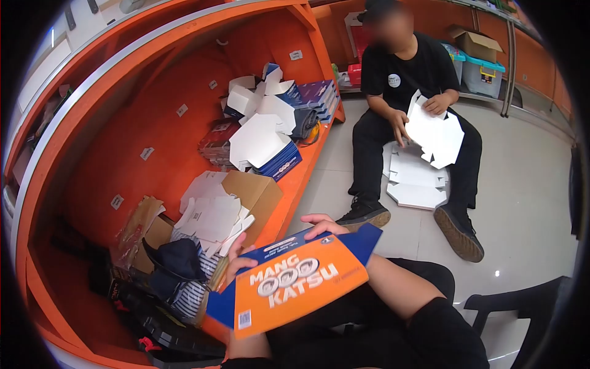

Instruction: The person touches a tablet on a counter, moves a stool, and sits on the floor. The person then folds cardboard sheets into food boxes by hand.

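A flat orange and blue food box (301,283) printed "MANG KATSU" lies tilted above my lap. Blue flaps stick out at its left and right ends. My left hand (236,261) grips the box's far left edge, with fingertips showing above it and the rest behind the cardboard. At the far right edge, my right hand (321,226) holds the box with its fingers over the blue side. Beyond my left hand are white unfolded cartons (212,212) in an open brown cardboard box (258,190).
On the orange shelf (178,147) are stacked blue boxes (279,163) and white-sided cartons. A dark blue cap (175,261) and bags lie lower left. Opposite sits a person (409,80) holding a white carton blank (435,132); more blanks (418,178) lie on the floor. A black chair (522,307) stands right.
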The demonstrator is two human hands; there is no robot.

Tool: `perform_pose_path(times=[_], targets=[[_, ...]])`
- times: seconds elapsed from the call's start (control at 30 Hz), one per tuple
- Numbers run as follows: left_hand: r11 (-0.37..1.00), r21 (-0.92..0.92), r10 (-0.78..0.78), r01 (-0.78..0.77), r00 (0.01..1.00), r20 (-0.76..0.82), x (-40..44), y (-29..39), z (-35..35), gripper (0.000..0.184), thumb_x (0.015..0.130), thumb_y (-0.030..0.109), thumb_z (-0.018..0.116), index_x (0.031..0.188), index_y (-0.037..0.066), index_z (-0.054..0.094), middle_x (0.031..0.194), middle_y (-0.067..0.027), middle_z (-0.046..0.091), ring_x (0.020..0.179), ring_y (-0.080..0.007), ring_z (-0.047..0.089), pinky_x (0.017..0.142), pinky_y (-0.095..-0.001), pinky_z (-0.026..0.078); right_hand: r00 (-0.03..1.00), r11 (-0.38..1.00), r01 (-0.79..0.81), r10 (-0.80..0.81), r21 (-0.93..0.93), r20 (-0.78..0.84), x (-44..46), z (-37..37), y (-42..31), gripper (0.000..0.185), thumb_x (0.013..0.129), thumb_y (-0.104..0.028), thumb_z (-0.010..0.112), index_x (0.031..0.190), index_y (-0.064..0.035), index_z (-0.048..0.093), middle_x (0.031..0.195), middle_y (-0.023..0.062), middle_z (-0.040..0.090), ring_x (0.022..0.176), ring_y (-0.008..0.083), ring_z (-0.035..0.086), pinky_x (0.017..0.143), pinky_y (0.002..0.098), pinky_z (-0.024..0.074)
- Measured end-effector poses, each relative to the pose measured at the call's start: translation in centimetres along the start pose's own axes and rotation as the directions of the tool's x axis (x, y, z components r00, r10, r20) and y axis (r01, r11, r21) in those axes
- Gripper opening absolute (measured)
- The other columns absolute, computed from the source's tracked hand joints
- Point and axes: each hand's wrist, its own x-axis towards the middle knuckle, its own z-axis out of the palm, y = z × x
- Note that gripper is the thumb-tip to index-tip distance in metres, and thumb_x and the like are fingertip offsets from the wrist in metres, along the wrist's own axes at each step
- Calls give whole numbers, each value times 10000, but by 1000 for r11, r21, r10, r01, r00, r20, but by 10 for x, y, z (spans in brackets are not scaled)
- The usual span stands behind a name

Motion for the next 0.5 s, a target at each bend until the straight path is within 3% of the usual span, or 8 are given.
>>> perform_pose_path(times=[0.07,0.17,0.2,0.3,0.33,0.37,0.43,0.5], targets=[[999,27,40,-39,999,-20,8,29,14,185,850,200,570,865,21,527,1393,-223,161,1171,-329,439,882,-479,467,994,994,105,-104,-42,31,0,2,-5,285,782,-180,637,1032,-62,566,1286,171,324,1241,272,323,995,373,306],[992,18,127,-127,992,16,12,39,15,197,840,207,586,855,20,524,1379,-228,177,1193,-333,412,866,-474,480,973,972,226,-221,-65,69,2,8,-16,266,785,-184,640,1014,-63,576,1286,170,327,1242,285,323,1007,378,284],[996,17,85,-85,996,12,13,48,18,206,834,241,597,834,47,528,1371,-221,184,1196,-333,409,908,-473,450,967,965,254,-250,-71,50,2,12,-19,241,811,-183,616,1019,-68,578,1278,165,359,1241,295,329,1015,375,264],[999,-12,49,-50,996,-80,11,56,26,196,748,223,703,792,73,584,1297,-222,327,1158,-258,429,961,-391,370,943,921,331,-320,-206,87,-2,11,-23,258,850,-182,575,1071,-49,556,1250,159,410,1243,281,328,1021,384,247],[989,-145,-47,20,980,-191,10,47,38,313,774,265,671,942,43,529,1278,-204,363,1159,-260,424,959,-391,362,974,976,211,-206,51,-90,-5,15,-23,325,863,-182,564,1134,-11,514,1223,142,451,1207,243,373,1008,377,271],[956,-288,-143,54,944,-298,10,38,50,447,799,307,638,1092,12,474,1260,-186,398,1160,-262,420,957,-392,354,885,960,48,88,277,-457,-13,31,-14,414,876,-236,550,1175,38,466,1177,130,493,1121,208,448,962,352,332],[889,-308,-450,338,773,-448,10,27,68,679,852,356,560,1312,-52,273,1275,-160,411,1175,-269,401,974,-385,325,715,971,-214,229,105,-661,-8,30,0,447,879,-290,538,1160,53,475,1114,131,544,1027,195,510,894,318,389],[733,-444,-673,515,644,-364,5,-1,75,647,877,365,515,1306,-60,285,1293,-158,401,1183,-263,399,984,-366,314,654,877,-480,362,6,-664,-10,14,16,453,890,-316,510,1140,61,489,1055,144,580,979,194,534,861,307,406]])
